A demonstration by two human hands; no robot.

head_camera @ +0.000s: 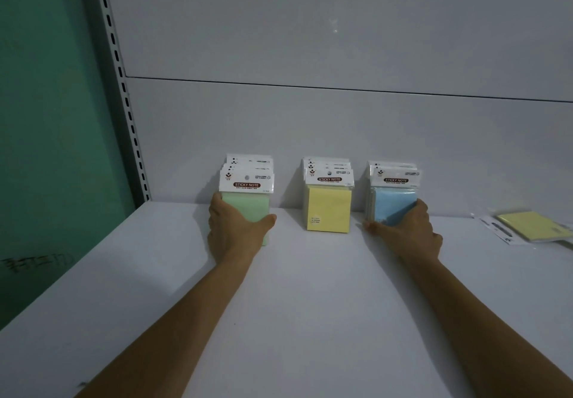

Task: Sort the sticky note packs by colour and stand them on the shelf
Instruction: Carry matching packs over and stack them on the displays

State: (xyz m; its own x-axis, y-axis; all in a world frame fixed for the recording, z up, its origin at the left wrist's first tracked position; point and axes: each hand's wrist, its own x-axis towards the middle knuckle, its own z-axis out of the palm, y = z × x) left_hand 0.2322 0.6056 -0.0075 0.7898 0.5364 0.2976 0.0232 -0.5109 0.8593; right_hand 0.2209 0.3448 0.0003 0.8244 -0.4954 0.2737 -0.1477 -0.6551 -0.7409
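1. Nearest the camera, a white flat shelf board point(279, 320) is crossed by two bare forearms reaching away.
2. A row of pale green sticky note packs point(248, 204) is gripped by the left hand point(235, 227). The fingers are wrapped round its left side and the thumb is pressed along the lower right edge.
3. A row of pale blue sticky note packs point(392, 202) is gripped the same way by the right hand point(406, 230). The thumb is at the lower left corner; the fingers are mostly hidden round the right side.
4. Between them a row of pale yellow sticky note packs point(328, 211) is stood upright and untouched. All three rows are set near the back with white header cards up and colours not mixed.
5. Key relation: one loose yellow sticky note pack point(533, 227) is seen lying flat, well apart to the right of the right hand. Its long axis runs roughly left-right, white header end toward that hand. The right hand is judged nearer. A carry leftward past the blue row would be needed.
6. Farthest, a grey-white back panel point(310, 118) and a slotted metal upright point(124, 103) are seen.
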